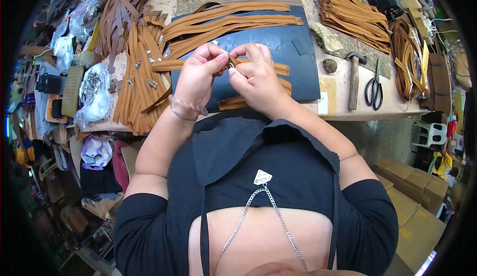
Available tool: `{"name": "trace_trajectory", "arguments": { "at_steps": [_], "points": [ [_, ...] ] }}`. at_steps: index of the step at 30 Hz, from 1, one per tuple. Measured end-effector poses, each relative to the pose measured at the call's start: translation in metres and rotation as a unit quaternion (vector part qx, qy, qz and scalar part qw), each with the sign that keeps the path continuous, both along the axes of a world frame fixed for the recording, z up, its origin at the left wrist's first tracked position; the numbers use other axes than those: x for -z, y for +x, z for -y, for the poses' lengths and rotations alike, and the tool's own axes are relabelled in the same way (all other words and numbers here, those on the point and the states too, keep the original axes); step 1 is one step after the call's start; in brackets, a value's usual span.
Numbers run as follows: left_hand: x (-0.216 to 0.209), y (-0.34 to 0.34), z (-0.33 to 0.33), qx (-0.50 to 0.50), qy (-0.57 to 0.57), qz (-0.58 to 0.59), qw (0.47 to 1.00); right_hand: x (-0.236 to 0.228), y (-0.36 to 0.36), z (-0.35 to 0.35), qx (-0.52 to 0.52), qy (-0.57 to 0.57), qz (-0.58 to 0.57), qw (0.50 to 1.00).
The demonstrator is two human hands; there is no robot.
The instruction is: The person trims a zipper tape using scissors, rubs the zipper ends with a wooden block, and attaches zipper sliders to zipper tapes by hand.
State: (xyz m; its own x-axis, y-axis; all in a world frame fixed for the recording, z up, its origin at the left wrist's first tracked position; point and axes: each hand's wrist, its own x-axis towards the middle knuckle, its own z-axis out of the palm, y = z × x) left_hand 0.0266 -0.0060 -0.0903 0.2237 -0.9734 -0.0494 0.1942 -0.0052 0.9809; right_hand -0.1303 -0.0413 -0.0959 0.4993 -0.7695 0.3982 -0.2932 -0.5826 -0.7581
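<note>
Small metal piece (230, 64) — silvery, glinting — between both hands' fingers (217, 63).

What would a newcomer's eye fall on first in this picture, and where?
Probably the left hand and right hand, meeting at upper centre around a small metal piece. Then tan strips across the dark blue board, with more heaped at left and upper right. A hammer and black-handled scissors lie on the table at right.

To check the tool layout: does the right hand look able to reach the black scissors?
Probably yes: the black scissors lie uncovered beyond the hammer, though the right hand is pinching a small metal piece.
</note>
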Motion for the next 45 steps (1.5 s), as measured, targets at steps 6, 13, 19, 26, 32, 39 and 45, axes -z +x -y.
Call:
{"name": "trace_trajectory", "arguments": {
  "at_steps": [6, 13, 19, 26, 32, 39, 45],
  "points": [
    [-0.003, -0.003, 0.001, -0.032, -0.163, 0.325, 0.931, 0.006, -0.003, 0.005, -0.002, 0.014, -0.008, 1.0],
    [0.007, -0.006, 0.006, -0.046, -0.229, 0.42, 0.877, 0.014, -0.001, 0.017, 0.008, 0.114, 0.006, 0.993],
    [0.014, -0.009, 0.008, -0.059, -0.2, 0.334, 0.919, 0.023, -0.004, 0.016, 0.011, 0.062, -0.021, 0.998],
    [-0.002, 0.019, 0.009, -0.093, -0.16, 0.232, 0.955, 0.023, -0.024, 0.028, 0.013, 0.085, -0.036, 0.996],
    [-0.003, 0.106, -0.005, -0.066, -0.069, 0.172, 0.98, 0.0, -0.038, -0.001, -0.214, 0.221, -0.101, 0.946],
    [-0.055, 0.07, -0.026, 0.138, -0.049, 0.201, 0.969, -0.008, -0.038, 0.004, -0.159, 0.143, 0.045, 0.976],
    [-0.035, -0.004, -0.01, 0.099, -0.219, 0.113, 0.964, -0.046, -0.022, 0.0, -0.21, 0.232, 0.222, 0.923]
  ]
}}
